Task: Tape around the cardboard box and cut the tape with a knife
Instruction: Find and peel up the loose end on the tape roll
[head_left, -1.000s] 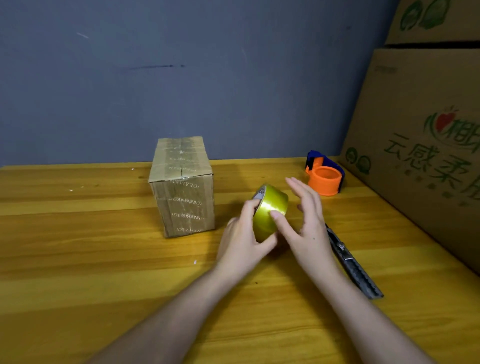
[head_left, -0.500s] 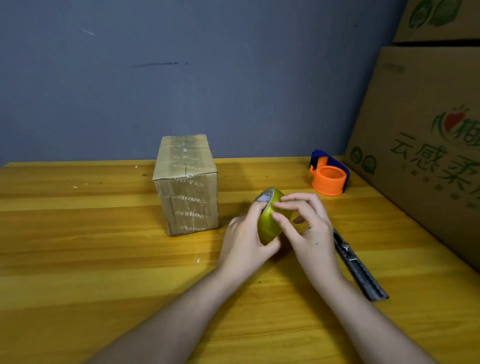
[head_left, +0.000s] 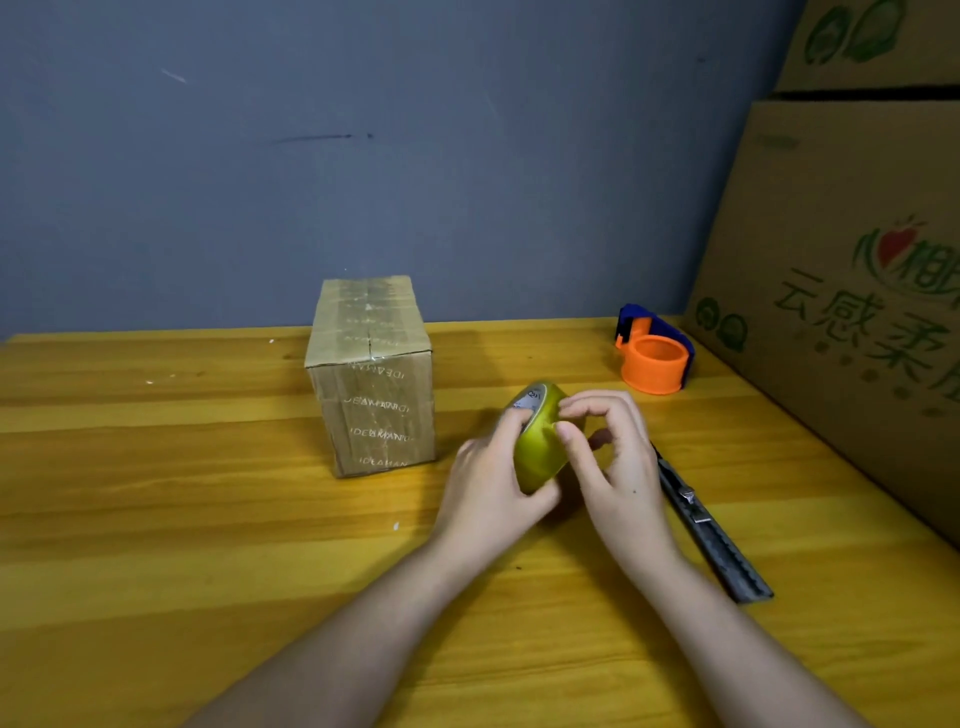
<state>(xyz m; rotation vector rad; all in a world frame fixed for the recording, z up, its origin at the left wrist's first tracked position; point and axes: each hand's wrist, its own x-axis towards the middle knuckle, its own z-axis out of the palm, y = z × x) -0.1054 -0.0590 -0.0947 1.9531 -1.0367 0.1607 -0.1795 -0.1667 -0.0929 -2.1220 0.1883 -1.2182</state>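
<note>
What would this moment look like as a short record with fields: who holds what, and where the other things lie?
left hand: left hand holds the yellow tape roll above the table
right hand: right hand picks at the roll's face with its fingertips, as if seeking the tape end
box: small cardboard box stands upright, left of the hands, untouched
knife: utility knife lies on the table, right of the right hand
dispenser: orange tape dispenser sits at the back right
backdrop: big printed cartons on the right
</note>
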